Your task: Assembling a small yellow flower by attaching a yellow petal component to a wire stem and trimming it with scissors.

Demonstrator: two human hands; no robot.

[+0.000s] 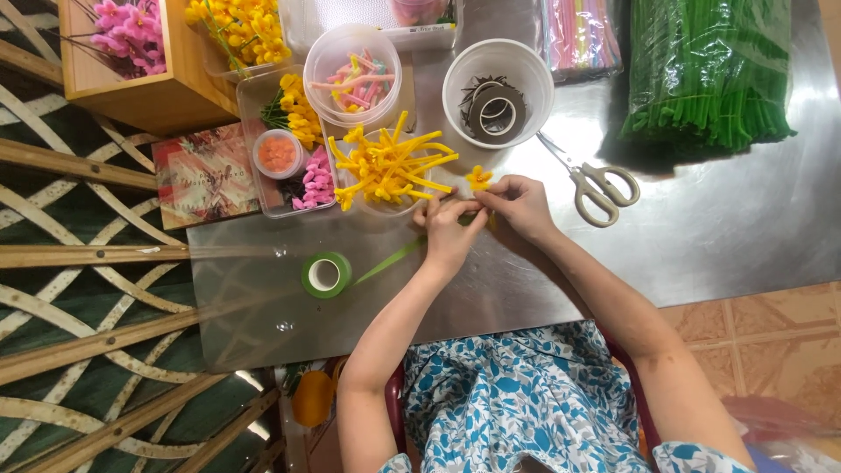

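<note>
Wooden box: far up and to the left of both hands, with pink flowers inside.
Patterned card: well left of the left hand, flat on the metal table.
Clear tray: left of the hands, holding yellow blooms, pink pieces and a small round tub of orange bits.
Green tape roll: lying flat, down and to the left of the left hand; a strip of green tape runs from it up toward that hand.
Cup of yellow stems: just above and left of the left hand, its bent yellow pieces fanning out.
Tub of mixed pink and yellow pieces: farther up, above that cup.
Left hand: fingers curled and pinched on the stem of the small flower, fingertips meeting those of the other hand.
Yellow flower: a small bloom standing just above the meeting fingertips, held between both hands.
Right hand: fingers closed narrowly, pinching the same stem from the right.
White cup: above the right hand, with dark tape rolls inside.
Scissors: just right of the right hand, flat, blades shut.
Bundle of green stems: far up and right, in clear wrap.
</note>
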